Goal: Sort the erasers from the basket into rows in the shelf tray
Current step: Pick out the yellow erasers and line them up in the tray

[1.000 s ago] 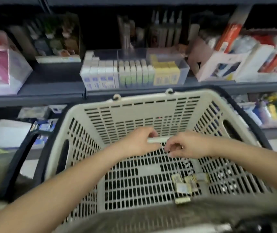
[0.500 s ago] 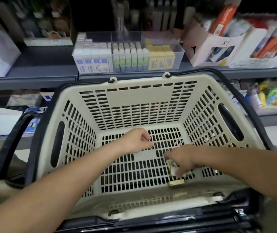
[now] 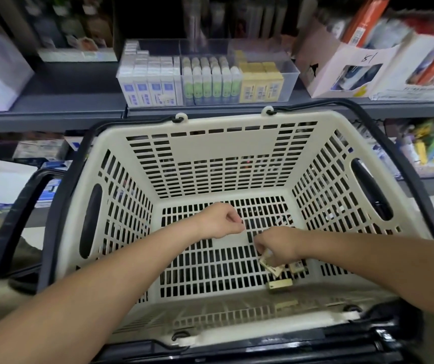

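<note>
Pinching one eraser (image 3: 269, 266) by its edge, lower right, the right hand (image 3: 276, 245) could drop it back into the basket (image 3: 223, 145). The left hand (image 3: 221, 222) is clenched; I cannot tell whether it holds anything.

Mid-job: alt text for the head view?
The right hand pinches a yellow eraser low inside the beige basket, loose erasers beside it. The left hand hovers curled nearby; the shelf tray behind holds sorted erasers.

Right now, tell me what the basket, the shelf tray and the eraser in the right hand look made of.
Basket: moulded plastic, matt cream, judging by the slotted walls. Shelf tray: clear hard plastic, probably acrylic; contents show through. Eraser: only a yellowish printed wrapper shows, likely paper or card; core hidden.
</note>
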Action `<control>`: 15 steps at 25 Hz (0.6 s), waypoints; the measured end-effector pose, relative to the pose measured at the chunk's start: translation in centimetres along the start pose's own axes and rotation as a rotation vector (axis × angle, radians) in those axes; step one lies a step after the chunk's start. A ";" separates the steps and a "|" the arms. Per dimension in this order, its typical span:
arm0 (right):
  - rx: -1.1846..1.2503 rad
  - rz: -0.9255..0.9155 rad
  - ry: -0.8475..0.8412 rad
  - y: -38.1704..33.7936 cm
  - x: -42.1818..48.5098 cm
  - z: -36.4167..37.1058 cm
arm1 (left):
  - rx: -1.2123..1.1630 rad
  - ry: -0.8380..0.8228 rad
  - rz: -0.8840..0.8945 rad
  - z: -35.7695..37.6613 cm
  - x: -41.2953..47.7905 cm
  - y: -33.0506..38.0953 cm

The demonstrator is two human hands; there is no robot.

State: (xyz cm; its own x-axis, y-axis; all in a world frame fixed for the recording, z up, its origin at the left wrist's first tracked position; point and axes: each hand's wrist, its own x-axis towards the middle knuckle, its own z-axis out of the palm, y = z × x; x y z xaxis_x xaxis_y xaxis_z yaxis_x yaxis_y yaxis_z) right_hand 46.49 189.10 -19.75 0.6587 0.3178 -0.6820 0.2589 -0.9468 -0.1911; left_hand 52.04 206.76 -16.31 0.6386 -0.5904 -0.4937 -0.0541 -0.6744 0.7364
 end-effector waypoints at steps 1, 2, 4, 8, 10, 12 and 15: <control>0.051 0.017 0.007 0.1 0.1 -0.2 | -0.026 -0.017 -0.022 0.0 0.0 -0.2; 0.090 0.037 0.009 0.2 0.2 -0.4 | -0.029 -0.048 -0.044 0.1 0.0 -0.4; 0.085 0.075 -0.013 0.4 0.2 -0.6 | 0.004 -0.119 -0.085 0.7 0.1 -0.8; -0.012 0.099 -0.026 -0.1 0.0 0.5 | 0.040 -0.155 -0.089 1.3 0.2 -1.0; 0.005 0.107 -0.004 -0.5 0.0 0.8 | 0.020 -0.161 -0.090 1.5 0.4 -1.0; 0.123 0.100 0.019 -0.9 0.0 0.1 | 0.020 -0.180 -0.120 1.7 0.2 -1.1; 0.532 0.066 0.120 -1.6 -0.1 -2.8 | -0.111 -0.291 -0.187 1.9 -0.1 -1.1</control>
State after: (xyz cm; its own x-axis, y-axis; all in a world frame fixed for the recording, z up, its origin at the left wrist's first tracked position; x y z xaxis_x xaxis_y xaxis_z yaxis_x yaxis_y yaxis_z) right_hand 47.95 190.74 -17.43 0.7458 0.2307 -0.6250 -0.1581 -0.8500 -0.5024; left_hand 50.58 206.74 -17.99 0.3836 -0.5737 -0.7237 0.1370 -0.7396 0.6589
